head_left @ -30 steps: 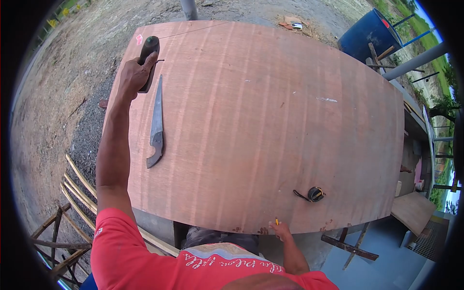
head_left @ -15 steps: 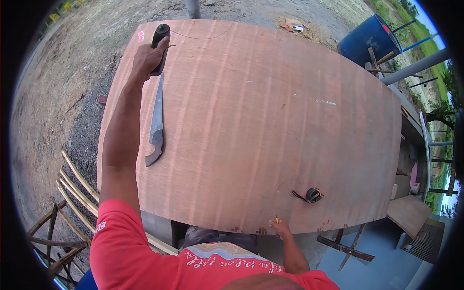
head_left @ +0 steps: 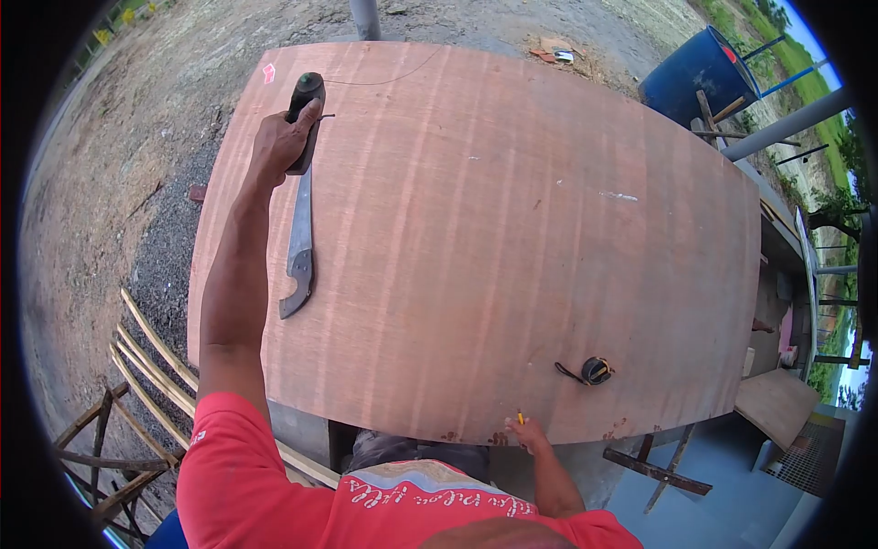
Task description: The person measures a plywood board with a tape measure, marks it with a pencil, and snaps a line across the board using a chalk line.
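In the head view, the plywood sheet spreads out before you, and your left arm, in its red sleeve, reaches across to its far left corner. There your left hand is closed around a dark tool, your thumb lying along its side; you cannot tell from here whether the tool rests on the sheet or hangs above it. A thin dark line runs from the tool in a slack curve toward the sheet's far edge. Near that corner, on the sheet, is a pink mark. Your handsaw lies on the left part of the sheet, handle toward you, the tip of its blade hidden behind the tool. At the middle of the sheet's near edge, your right hand has its fingers pinched on a short yellow stick, its end poking up from them; how firmly you grip it, you cannot tell. A black tape measure with a wrist strap sits on the sheet near that edge, a little to the right of your right hand. Beyond the sheet's far right side stands a blue barrel, and wooden strips lie off its near left corner.
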Demonstrator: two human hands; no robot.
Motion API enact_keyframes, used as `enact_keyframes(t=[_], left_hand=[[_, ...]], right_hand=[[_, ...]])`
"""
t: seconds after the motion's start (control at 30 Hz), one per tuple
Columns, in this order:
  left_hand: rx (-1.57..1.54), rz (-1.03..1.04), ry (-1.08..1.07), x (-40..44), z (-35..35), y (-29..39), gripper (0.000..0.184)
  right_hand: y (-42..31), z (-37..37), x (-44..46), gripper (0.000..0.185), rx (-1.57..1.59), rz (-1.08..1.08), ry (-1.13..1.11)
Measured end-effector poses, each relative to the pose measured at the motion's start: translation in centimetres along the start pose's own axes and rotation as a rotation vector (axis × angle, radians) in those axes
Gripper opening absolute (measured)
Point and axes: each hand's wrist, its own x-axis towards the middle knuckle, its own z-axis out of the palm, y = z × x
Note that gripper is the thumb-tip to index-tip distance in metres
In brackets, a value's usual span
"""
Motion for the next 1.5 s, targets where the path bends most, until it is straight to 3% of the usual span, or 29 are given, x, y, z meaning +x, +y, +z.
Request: enact_keyframes(t=[0.27, 0.7, 0.87, 1.17, 1.5], left_hand=[[-0.018, -0.009, 0.005, 2.8, 1.2, 1.3, 0.071], [-0.009, -0.101, -0.016, -4.6, -0.8, -4.8, 0.07], [0.001, -0.162, -0.043, -6.1, -1.4, -5.7, 0.069], [-0.05, -0.176, -0.067, -8.3, -2.3, -6.8, 0.066], [-0.023, -0.236, -0.207, -8.8, 1.3, -8.4, 0.067]], right_hand=[[-0.4, -0.8, -0.4, 0.042, -0.002, -0.034, 0.036], [-1.2, -0.3, -1.0, 0.043, -0.064, -0.017, 0.026], [-1.3, -1.1, -0.7, 0.044, -0.078, -0.099, 0.033], [-2.1, -0.9, -0.7, 0.042, -0.094, -0.059, 0.017], [-1.6, -0.9, -0.1, 0.044, -0.139, -0.095, 0.04]])
